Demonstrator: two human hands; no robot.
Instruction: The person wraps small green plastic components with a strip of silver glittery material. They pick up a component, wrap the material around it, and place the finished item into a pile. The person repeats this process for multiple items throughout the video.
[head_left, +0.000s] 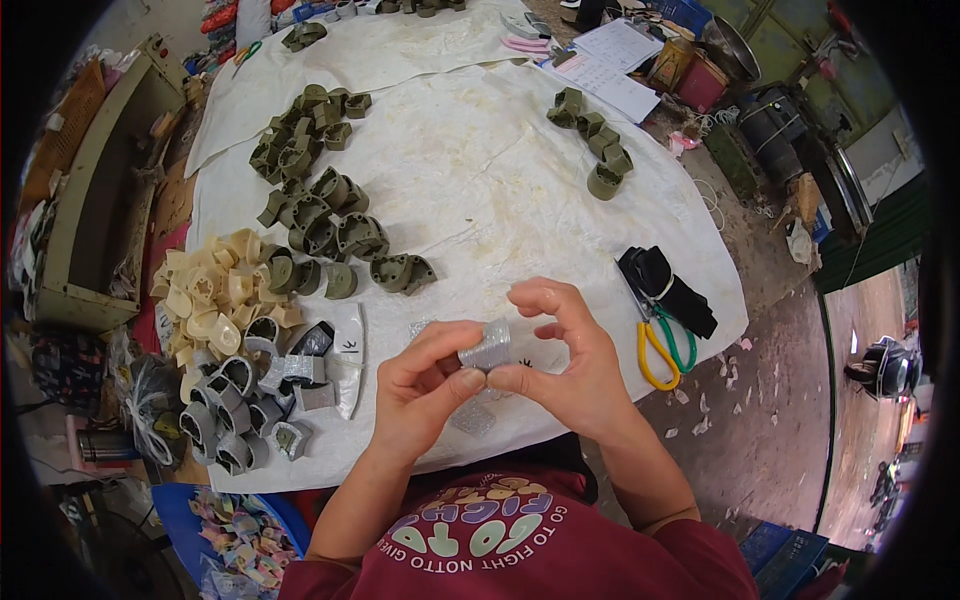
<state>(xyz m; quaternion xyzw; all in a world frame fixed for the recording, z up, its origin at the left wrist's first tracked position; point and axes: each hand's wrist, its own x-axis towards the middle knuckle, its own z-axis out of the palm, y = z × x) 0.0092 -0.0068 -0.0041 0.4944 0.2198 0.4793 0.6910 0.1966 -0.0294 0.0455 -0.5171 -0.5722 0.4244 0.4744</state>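
My left hand [425,385] pinches a small block covered in silver glitter sheet [487,347] between thumb and fingers. It looks like a shoe heel, though I cannot tell for sure. Against its lower edge rests the thumb of my right hand [575,365], whose fingers are curved and spread apart, off the block. Below the hands, a loose piece of silver glitter sheet [473,418] lies on the white cloth [470,210]. Left of my left hand are several grey-silver covered blocks [232,408] and a white strip [348,360] with a handwritten mark.
Beige bare blocks [222,290] are heaped at the left; olive-green covered ones [315,215] spread behind them, with a short row [600,150] at far right. Yellow-and-green-handled scissors [657,350] lie beside black fabric [668,290]. A blue bin [180,510] of scraps stands lower left.
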